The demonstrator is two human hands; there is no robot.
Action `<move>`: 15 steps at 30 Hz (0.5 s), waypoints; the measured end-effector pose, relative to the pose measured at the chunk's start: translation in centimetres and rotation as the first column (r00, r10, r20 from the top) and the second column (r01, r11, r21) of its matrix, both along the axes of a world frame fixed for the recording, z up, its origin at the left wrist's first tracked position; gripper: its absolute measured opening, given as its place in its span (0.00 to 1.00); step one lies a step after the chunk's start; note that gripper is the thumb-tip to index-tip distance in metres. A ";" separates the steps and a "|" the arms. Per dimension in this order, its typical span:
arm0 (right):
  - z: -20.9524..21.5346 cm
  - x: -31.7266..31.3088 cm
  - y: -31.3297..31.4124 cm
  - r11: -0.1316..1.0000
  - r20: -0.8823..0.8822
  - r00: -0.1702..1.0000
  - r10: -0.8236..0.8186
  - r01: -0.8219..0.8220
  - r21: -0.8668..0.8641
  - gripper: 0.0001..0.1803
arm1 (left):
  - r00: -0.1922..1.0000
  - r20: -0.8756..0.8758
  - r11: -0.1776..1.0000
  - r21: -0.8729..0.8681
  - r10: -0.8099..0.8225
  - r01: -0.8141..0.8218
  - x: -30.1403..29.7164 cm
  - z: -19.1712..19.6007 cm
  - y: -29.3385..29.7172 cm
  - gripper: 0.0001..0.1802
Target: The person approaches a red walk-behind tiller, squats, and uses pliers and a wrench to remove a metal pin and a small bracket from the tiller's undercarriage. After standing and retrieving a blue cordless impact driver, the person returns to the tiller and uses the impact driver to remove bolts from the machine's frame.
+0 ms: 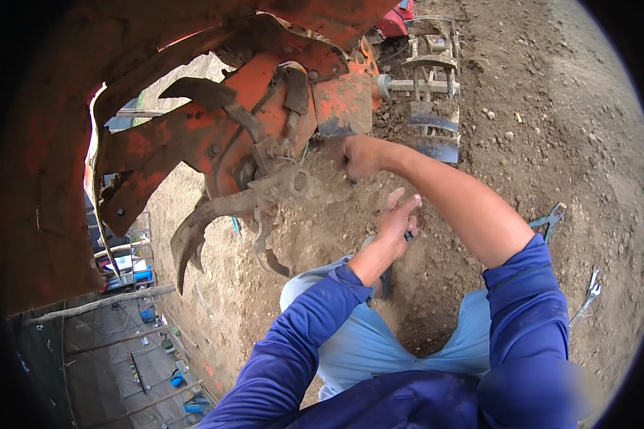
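Note:
An orange rotary tiller point(247, 154), caked with dirt, has curved steel blades point(193, 229) around its axle hub point(286, 184). My right hand point(365, 156) is closed in a fist just right of the hub, below a flat orange plate point(343, 104); what it may hold is hidden. Dusty soil blurs the space between that hand and the hub. Lower down, my left hand point(393, 227) hovers over the ground, thumb and forefinger stretched out. Its other fingers curl around a small dark piece, too little of which shows to name.
Pliers with teal handles point(549, 223) lie on the soil to the right, with a metal wrench point(590, 294) nearer me. A spiked metal wheel point(433, 93) stands at the far side. Dark sheeting with wooden poles point(107, 307) is at the lower left. The orange housing point(46, 186) overhangs the left.

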State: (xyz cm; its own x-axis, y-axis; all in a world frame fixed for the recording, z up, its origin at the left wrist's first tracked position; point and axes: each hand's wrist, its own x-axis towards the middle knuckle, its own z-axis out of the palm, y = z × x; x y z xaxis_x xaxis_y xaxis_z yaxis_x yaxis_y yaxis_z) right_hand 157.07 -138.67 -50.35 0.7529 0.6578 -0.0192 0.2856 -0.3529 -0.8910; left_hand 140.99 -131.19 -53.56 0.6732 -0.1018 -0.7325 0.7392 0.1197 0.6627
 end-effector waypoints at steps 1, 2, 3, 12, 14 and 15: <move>-0.8 -0.6 0.2 0.981 0.036 0.992 0.119 -0.112 -0.161 0.18 | 1.000 -0.006 1.000 0.014 -0.004 0.005 -0.5 -0.2 0.5 0.39; -1.5 -0.9 0.4 0.975 0.045 0.986 0.163 -0.154 -0.161 0.19 | 1.000 -0.005 0.998 0.058 0.008 -0.007 -1.0 -0.3 0.9 0.38; -1.9 -1.2 0.5 0.958 0.033 0.977 0.211 -0.200 -0.203 0.20 | 0.997 -0.017 0.995 0.059 -0.074 0.075 -1.5 -0.3 1.2 0.36; -0.7 -4.7 2.3 0.905 0.037 0.917 0.396 -0.383 -0.183 0.22 | 0.693 -0.017 0.671 0.234 -0.721 0.704 -7.7 0.0 1.1 0.24; 0.0 -5.8 3.4 0.889 0.011 0.897 0.441 -0.435 -0.142 0.23 | 0.576 0.003 0.545 0.329 -0.817 0.771 -8.1 -0.1 1.3 0.25; 0.2 -6.3 3.9 0.878 0.001 0.884 0.467 -0.464 -0.121 0.23 | 0.500 0.042 0.473 0.400 -0.865 0.785 -8.2 0.1 1.3 0.25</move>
